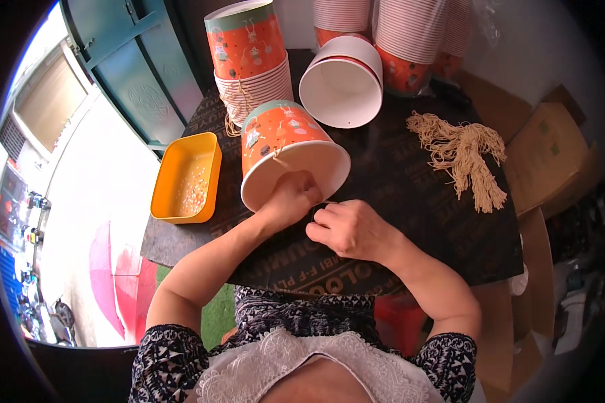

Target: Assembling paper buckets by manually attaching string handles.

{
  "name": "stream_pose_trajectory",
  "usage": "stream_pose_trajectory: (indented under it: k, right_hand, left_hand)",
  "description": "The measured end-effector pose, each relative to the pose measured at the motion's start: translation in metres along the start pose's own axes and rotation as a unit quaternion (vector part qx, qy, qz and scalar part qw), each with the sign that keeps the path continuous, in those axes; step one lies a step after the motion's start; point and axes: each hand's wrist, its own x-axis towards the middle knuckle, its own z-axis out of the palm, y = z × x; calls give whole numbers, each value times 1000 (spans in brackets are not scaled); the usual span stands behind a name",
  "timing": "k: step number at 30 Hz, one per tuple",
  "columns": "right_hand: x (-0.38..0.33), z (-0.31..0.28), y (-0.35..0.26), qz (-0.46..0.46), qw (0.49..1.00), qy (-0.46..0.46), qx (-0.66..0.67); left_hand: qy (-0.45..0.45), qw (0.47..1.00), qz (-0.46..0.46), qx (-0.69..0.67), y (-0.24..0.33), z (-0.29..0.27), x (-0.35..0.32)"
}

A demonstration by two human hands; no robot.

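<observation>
A paper bucket (275, 131), orange with a green base band and small printed figures, lies tilted with its white mouth toward me. A beige cord (279, 154) passes through its upper rim. My left hand (292, 196) reaches into the mouth, fingers curled closed near the lower rim; what they hold is hidden. Just outside that rim, my right hand (348, 228) is closed in a pinch, with a short pale strand of cord at its fingertips. The two hands nearly meet at the rim's lower right.
A yellow tray (206, 185) with small pale bits stands at left. Behind are a stack of buckets (252, 84) with cords, a white-mouthed bucket (341, 91) on its side, and bagged stacks (410, 40). A bundle of cords (467, 154) lies right, near cardboard boxes (544, 158).
</observation>
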Motion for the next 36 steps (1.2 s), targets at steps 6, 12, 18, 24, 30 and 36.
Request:
stream_pose_trajectory:
  k: [6,12,18,24,30,36]
  right_hand:
    - [-9,14,19,133,975,101,147]
    - [-11,7,25,221,945,169,172]
    - [-11,11,26,235,944,187,135]
    - [-6,11,22,237,947,195,91]
    - [11,1,1,24,987,151,45]
    - [13,-8,-30,-107,982,137,68]
  left_hand:
    - [-38,987,-71,-138,3,-1,-2]
    - [-59,988,-91,-113,11,-4,-5]
    - [-100,978,-66,-170,7,-4,-11]
    - [-103,988,-11,-115,6,2,-13]
    - [16,986,131,-97,-7,16,-12]
    - [-59,985,-62,-148,10,-1,-11]
